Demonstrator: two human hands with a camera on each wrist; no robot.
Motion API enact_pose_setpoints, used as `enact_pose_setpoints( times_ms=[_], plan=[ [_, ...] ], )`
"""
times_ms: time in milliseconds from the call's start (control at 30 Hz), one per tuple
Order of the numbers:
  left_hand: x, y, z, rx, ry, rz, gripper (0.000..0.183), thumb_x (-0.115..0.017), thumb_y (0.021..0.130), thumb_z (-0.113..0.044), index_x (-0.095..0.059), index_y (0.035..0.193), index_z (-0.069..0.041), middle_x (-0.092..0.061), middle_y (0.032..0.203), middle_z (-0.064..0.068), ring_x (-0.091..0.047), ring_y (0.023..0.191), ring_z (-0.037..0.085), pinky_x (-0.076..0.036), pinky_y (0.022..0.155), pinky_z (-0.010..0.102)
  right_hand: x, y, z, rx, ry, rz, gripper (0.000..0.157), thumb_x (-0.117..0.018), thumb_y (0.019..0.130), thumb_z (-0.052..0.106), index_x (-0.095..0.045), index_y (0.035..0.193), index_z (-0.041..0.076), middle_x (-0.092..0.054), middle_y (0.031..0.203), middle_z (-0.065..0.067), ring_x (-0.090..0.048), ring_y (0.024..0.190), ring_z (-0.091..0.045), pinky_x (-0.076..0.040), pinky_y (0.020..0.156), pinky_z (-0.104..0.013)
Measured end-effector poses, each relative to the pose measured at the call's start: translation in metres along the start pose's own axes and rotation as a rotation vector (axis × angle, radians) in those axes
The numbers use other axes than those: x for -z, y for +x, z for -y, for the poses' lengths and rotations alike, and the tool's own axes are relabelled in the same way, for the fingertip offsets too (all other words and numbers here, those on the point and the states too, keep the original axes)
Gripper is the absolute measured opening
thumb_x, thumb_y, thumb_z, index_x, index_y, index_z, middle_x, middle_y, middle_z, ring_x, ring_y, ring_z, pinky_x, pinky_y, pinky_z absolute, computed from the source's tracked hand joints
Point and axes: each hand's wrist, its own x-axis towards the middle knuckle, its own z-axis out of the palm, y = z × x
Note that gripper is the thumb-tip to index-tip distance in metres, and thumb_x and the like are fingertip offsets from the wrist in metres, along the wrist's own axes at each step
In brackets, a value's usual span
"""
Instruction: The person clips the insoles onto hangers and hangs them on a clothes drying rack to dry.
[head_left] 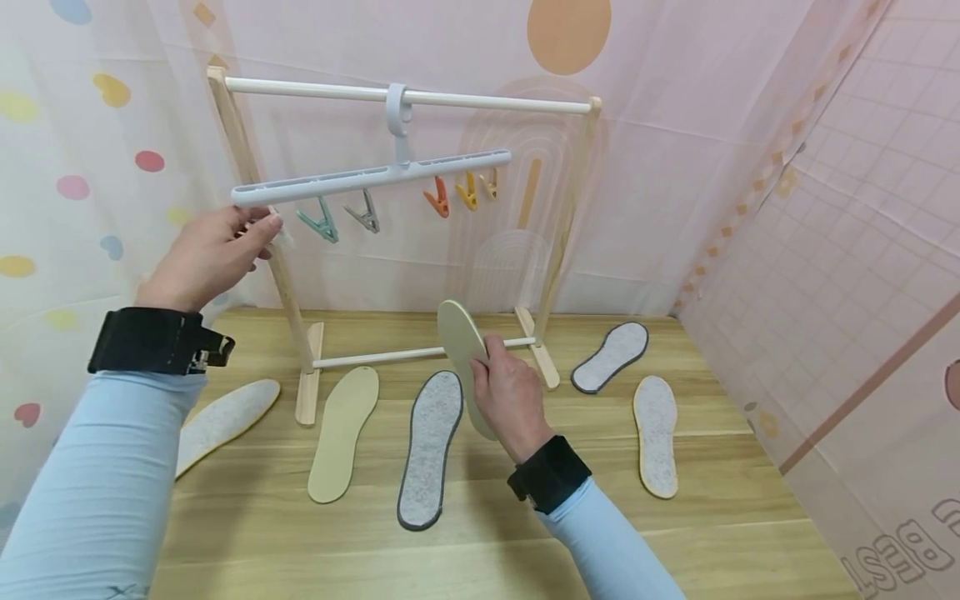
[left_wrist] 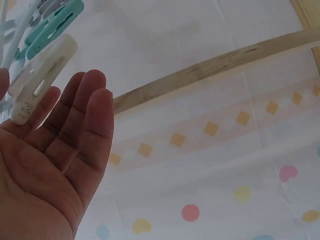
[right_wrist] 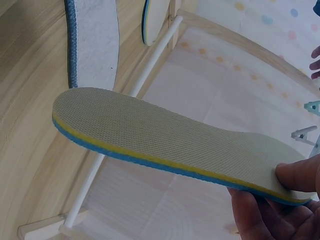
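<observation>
My left hand is raised at the left end of the pale blue clip hanger. Its thumb and index finger pinch a white clothespin, while the other fingers extend past it. Teal, grey, orange, yellow and beige clothespins dangle along the bar. Lower down, my right hand grips a beige insole by one end, thumb on its woven face. Yellow and blue layers show along its edge. It is held tilted above the table.
A wooden rack with a white top rod carries the hanger. On the wooden table lie a beige insole, a dark-edged grey insole, a pale insole at left, and two small insoles at right.
</observation>
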Motion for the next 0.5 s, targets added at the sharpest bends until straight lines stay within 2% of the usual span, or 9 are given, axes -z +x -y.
enact_pose_setpoints(
  times_ms=[100,233,367,500],
  plan=[
    [-0.0026,0.0007,0.001,-0.018,0.005,-0.011,0.058,-0.038,0.104,-0.048,-0.053,0.131,0.001,-0.061,0.112,0.026,-0.057,0.089,0.025,-0.045,0.064,0.022,-0.0007,-0.0002,-0.0004,0.0,0.0,-0.003,0.022,-0.064,0.098,0.015,-0.058,0.115,0.004,-0.073,0.101,-0.015,-0.073,0.077,-0.024,-0.057,0.057,-0.034],
    [-0.0053,0.0,-0.0005,-0.037,0.006,-0.016,0.057,-0.037,0.105,-0.047,-0.055,0.13,0.001,-0.062,0.111,0.026,-0.058,0.09,0.026,-0.044,0.063,0.02,-0.0017,-0.0006,-0.0007,-0.002,0.001,-0.007,0.022,-0.064,0.098,0.015,-0.058,0.115,0.003,-0.073,0.099,-0.015,-0.073,0.077,-0.024,-0.056,0.057,-0.034],
    [-0.0075,-0.0011,-0.004,-0.053,0.005,-0.02,0.056,-0.036,0.105,-0.046,-0.055,0.13,0.0,-0.062,0.11,0.025,-0.059,0.092,0.033,-0.044,0.063,0.022,-0.0023,-0.001,-0.0007,-0.005,0.001,-0.005,0.022,-0.065,0.097,0.015,-0.058,0.115,0.003,-0.073,0.099,-0.015,-0.073,0.077,-0.024,-0.057,0.057,-0.034],
    [-0.0093,-0.0014,-0.0087,-0.053,-0.003,-0.011,0.057,-0.034,0.106,-0.047,-0.054,0.132,-0.001,-0.06,0.114,0.026,-0.059,0.098,0.038,-0.044,0.068,0.029,-0.0023,-0.0013,-0.0003,-0.009,0.001,-0.001,0.022,-0.065,0.097,0.015,-0.058,0.114,0.003,-0.073,0.099,-0.015,-0.073,0.077,-0.025,-0.057,0.057,-0.035]
  ],
)
